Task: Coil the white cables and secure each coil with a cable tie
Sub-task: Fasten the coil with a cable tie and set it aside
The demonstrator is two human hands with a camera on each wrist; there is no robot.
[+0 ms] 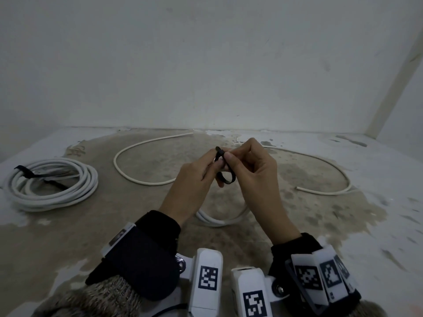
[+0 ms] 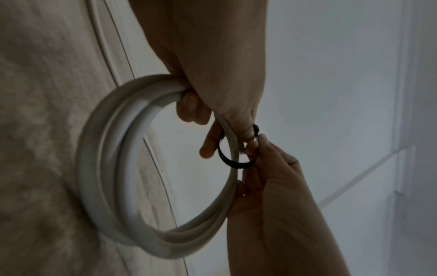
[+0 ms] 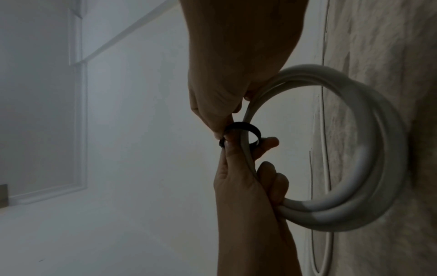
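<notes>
Both hands are raised over the floor with a small white cable coil (image 1: 219, 221) hanging below them. A black cable tie (image 1: 229, 180) is looped round one side of this coil (image 2: 113, 168). My left hand (image 1: 214, 164) curls its lower fingers round the coil and pinches the tie's top end. From the other side, my right hand (image 1: 231, 156) pinches that same end. In the right wrist view the tie (image 3: 243, 128) rings the coil's strands (image 3: 369, 168) loosely, with a gap inside the loop. The tie (image 2: 234, 162) also shows in the left wrist view.
A larger white coil (image 1: 52, 186), bound with a black tie (image 1: 25, 171), lies on the floor at the left. Loose white cable (image 1: 142, 181) curves across the floor behind my hands, and another length (image 1: 329, 191) lies to the right. A white wall (image 1: 206, 65) stands close behind.
</notes>
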